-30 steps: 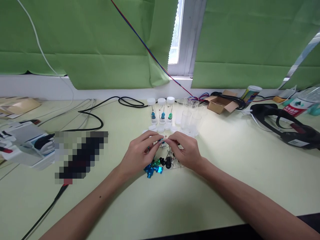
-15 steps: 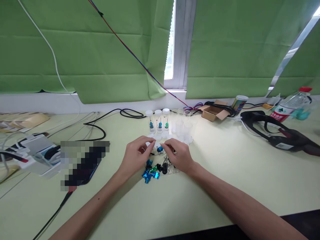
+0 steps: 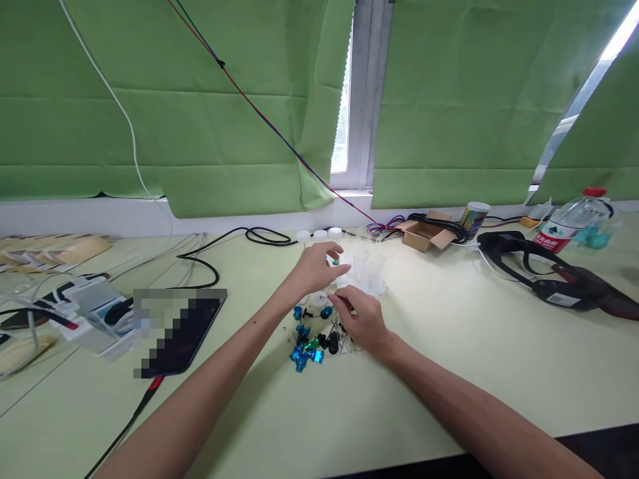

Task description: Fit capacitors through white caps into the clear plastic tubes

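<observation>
My left hand (image 3: 318, 267) is stretched over the lidded clear tubes, thumb and fingers apart, with nothing seen between them. It hides most of the tubes, whose white caps (image 3: 318, 235) show behind it. My right hand (image 3: 363, 317) is closed in a pinch beside a white round lid (image 3: 319, 299); what sits in its fingertips is too small to make out. Below both hands lie blue metal fittings (image 3: 301, 358), a green fitting (image 3: 312, 342), black knob-like parts (image 3: 333, 342) and thin metal rods (image 3: 345, 346). Several open clear tubes (image 3: 362, 259) stand past my right hand.
A small cardboard box (image 3: 423, 239), a printed canister (image 3: 473, 219), a black headset-like device (image 3: 554, 276) and a plastic bottle (image 3: 569, 219) stand to the right. On the left are a phone (image 3: 192, 339), a white power strip (image 3: 97, 309) and loose black cable (image 3: 204, 269).
My left hand has moved away from my right hand, up and over the capped tubes, its fingers opening. The right hand stays near its place, still pinched. The view has tilted slightly.
</observation>
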The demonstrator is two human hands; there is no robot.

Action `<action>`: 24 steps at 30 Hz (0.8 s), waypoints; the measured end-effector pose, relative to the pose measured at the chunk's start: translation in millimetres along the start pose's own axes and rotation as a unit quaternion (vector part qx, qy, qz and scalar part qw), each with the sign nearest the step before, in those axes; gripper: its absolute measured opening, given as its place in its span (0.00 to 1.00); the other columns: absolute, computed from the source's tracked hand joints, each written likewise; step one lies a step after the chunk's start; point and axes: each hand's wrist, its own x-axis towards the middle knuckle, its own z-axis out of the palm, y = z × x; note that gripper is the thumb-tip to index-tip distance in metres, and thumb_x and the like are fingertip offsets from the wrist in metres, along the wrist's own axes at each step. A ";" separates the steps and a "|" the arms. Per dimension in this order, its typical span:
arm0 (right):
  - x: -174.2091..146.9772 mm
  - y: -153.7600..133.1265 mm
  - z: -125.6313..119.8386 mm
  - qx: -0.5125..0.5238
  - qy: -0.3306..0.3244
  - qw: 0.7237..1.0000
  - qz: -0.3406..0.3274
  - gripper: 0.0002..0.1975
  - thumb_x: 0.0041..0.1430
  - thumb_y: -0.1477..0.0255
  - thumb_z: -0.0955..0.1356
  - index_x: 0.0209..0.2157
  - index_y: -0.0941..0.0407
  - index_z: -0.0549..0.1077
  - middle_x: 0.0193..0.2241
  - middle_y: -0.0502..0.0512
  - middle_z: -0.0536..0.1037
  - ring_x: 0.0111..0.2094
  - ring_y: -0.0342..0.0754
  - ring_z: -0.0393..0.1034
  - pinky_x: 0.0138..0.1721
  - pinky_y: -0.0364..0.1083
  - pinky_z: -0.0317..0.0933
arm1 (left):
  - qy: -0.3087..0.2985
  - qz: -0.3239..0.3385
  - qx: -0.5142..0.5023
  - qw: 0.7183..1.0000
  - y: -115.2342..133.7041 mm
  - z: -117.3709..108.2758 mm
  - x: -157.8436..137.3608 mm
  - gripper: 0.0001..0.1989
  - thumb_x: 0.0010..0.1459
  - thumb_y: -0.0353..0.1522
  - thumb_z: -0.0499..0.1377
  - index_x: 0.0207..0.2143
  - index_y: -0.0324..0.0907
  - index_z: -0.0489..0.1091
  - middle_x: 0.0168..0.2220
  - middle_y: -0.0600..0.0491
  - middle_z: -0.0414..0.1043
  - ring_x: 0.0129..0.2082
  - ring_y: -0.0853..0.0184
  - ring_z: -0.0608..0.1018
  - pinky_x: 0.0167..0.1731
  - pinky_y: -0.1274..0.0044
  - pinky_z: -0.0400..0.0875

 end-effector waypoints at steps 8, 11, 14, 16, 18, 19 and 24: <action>-0.6 1.1 -0.2 -0.007 0.001 1.000 0.007 0.14 0.68 0.69 0.62 0.28 0.55 0.71 0.20 0.51 0.73 0.20 0.43 0.64 0.22 0.43 0.55 | -0.021 -0.017 -0.015 1.000 1.9 28.7 17.3 0.20 0.46 0.36 0.68 0.43 0.41 0.73 0.43 0.46 0.76 0.40 0.59 0.77 0.38 0.70 0.72; -1.0 1.6 -0.3 -0.010 -0.010 1.000 0.006 0.15 0.69 0.68 0.61 0.28 0.55 0.72 0.20 0.51 0.74 0.20 0.43 0.64 0.22 0.43 0.55 | -0.019 -0.026 -0.012 0.999 0.7 34.4 18.6 0.17 0.46 0.36 0.67 0.40 0.41 0.74 0.42 0.47 0.75 0.39 0.59 0.77 0.37 0.71 0.72; -1.2 2.0 -0.4 -0.007 -0.016 1.000 0.007 0.14 0.69 0.69 0.61 0.29 0.55 0.72 0.20 0.50 0.74 0.20 0.42 0.64 0.23 0.43 0.55 | -0.019 -0.038 -0.019 0.999 0.3 36.4 18.5 0.15 0.47 0.36 0.67 0.38 0.42 0.73 0.40 0.48 0.75 0.37 0.61 0.77 0.36 0.72 0.72; -0.9 1.6 -0.8 -0.003 -0.014 1.000 0.003 0.13 0.69 0.69 0.62 0.30 0.55 0.72 0.19 0.50 0.73 0.19 0.42 0.63 0.23 0.43 0.55 | -0.019 -0.036 -0.025 0.999 0.2 37.0 18.4 0.14 0.47 0.36 0.67 0.38 0.42 0.73 0.40 0.48 0.75 0.37 0.61 0.77 0.36 0.72 0.72; -0.4 0.8 -1.3 0.001 -0.009 1.000 0.001 0.12 0.68 0.70 0.62 0.30 0.55 0.71 0.19 0.49 0.71 0.19 0.42 0.62 0.22 0.43 0.55 | -0.020 -0.033 -0.024 0.999 0.8 37.8 18.3 0.14 0.47 0.36 0.67 0.37 0.42 0.73 0.40 0.49 0.74 0.37 0.61 0.77 0.37 0.72 0.72; 0.0 0.3 -1.6 0.002 -0.007 1.000 0.001 0.12 0.68 0.71 0.63 0.30 0.55 0.71 0.18 0.49 0.71 0.19 0.42 0.62 0.22 0.42 0.54 | -0.021 -0.035 -0.022 0.999 1.4 38.3 18.2 0.15 0.47 0.37 0.67 0.37 0.42 0.73 0.40 0.49 0.74 0.37 0.61 0.77 0.37 0.71 0.72; 1.0 -1.2 -2.7 0.012 -0.005 1.000 0.000 0.11 0.67 0.72 0.63 0.29 0.55 0.70 0.18 0.48 0.71 0.19 0.42 0.63 0.22 0.43 0.55 | -0.002 -0.032 -0.007 0.999 4.5 41.2 17.4 0.13 0.48 0.39 0.65 0.37 0.43 0.73 0.40 0.49 0.75 0.41 0.59 0.76 0.40 0.70 0.71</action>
